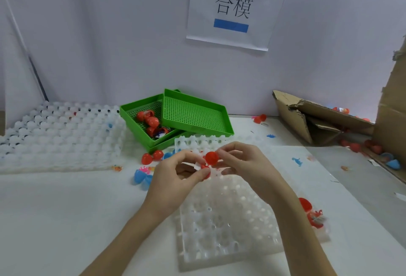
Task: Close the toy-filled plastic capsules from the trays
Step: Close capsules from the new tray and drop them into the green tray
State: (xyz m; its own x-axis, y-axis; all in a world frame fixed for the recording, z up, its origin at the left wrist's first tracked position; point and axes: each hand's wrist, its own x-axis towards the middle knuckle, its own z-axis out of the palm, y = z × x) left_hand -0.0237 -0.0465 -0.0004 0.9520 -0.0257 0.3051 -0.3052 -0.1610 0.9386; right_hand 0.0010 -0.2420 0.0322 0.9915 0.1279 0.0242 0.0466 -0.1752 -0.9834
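Both hands (pixel 182 170) (pixel 239 161) half-hide the red capsule (pixel 211 158).

Red capsule (pixel 211 158): glossy smooth plastic. Clear tray (pixel 226 227): translucent, shiny plastic. Green trays (pixel 195 115): matt perforated plastic. Box (pixel 316 119): rough torn cardboard. Sign (pixel 232 7): paper, matt. Counter (pixel 66 209): smooth, matt white.

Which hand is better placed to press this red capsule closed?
Probably the right hand: its fingers pinch the upper red capsule half, directly above the lower half, which the left hand holds over the clear tray. The left need only brace.
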